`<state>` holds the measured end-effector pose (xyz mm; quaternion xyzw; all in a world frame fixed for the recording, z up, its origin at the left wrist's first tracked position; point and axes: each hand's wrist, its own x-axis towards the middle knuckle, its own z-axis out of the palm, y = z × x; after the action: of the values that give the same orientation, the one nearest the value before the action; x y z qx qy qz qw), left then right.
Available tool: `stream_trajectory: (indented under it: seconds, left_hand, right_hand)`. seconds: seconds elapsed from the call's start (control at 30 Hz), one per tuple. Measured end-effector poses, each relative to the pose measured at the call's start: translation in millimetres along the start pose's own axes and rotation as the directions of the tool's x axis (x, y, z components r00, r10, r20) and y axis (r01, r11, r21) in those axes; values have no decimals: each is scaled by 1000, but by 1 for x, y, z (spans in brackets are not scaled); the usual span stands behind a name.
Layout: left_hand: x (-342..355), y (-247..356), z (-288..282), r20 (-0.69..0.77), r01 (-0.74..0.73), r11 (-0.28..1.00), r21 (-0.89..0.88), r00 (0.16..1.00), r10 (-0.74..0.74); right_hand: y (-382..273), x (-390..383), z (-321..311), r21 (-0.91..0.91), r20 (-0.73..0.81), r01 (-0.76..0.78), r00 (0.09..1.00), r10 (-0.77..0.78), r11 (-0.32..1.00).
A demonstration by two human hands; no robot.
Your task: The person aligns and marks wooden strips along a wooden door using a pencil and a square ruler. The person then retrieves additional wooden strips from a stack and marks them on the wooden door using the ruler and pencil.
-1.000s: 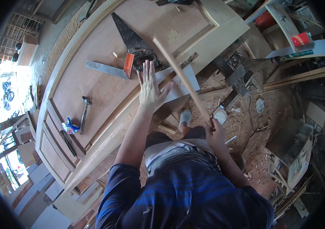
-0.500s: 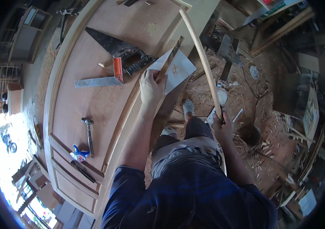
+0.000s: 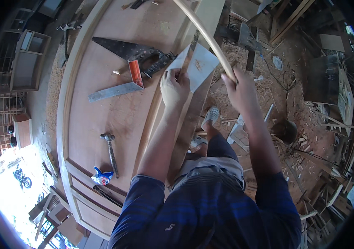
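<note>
My left hand (image 3: 175, 89) is closed round the lower end of a narrow, flat brown strip (image 3: 190, 56). The strip lies across a pale sheet (image 3: 204, 64) with a brown mark, at the edge of a wooden panel door (image 3: 121, 114). To the right, my right hand (image 3: 243, 93) grips the near end of a long, thin wooden batten (image 3: 208, 39), which reaches up past the top of the view. Something small and dark shows beside its fingers; I cannot tell what. Left of my left hand lie a handsaw (image 3: 121, 49) and a try square (image 3: 135, 74) with an orange handle.
A hammer (image 3: 111, 155) rests on the door near a blue and white packet (image 3: 102, 177) and a dark, slim tool (image 3: 107, 195). Wood scraps and shavings cover the floor (image 3: 309, 145) on the right, around a dark bucket (image 3: 284, 131).
My right hand has come up and forward from beside my leg, carrying the batten up and left. My left hand keeps its hold on the brown strip. The whole view has shifted slightly.
</note>
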<state>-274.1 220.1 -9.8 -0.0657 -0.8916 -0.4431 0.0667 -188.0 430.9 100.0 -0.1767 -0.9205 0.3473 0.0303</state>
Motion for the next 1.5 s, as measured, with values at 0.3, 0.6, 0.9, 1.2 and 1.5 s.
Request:
stream_trajectory:
  seconds: [0.3, 0.6, 0.9, 1.2, 1.5]
  left_hand:
    - [-5, 16, 7, -53, -139, 970, 197, 987, 153]
    - [-4, 14, 7, 20, -74, 943, 324, 997, 71]
    - [-1, 25, 14, -14, 38, 906, 421, 999, -35]
    - [1, 29, 32, -6, 111, 835, 538, 992, -128]
    - [3, 16, 39, 10, -20, 742, 670, 1000, 18]
  right_hand:
    - [-87, 171, 19, -339, -1, 438, 885, -466, 832]
    - [-31, 292, -106, -336, -457, 609, 562, -690, 719]
    - [183, 426, -263, 84, -628, 365, 741, -235, 927]
    - [406, 631, -221, 428, -659, 180, 733, 169, 886]
    - [484, 787, -270, 32, -663, -455, 657, 360, 890]
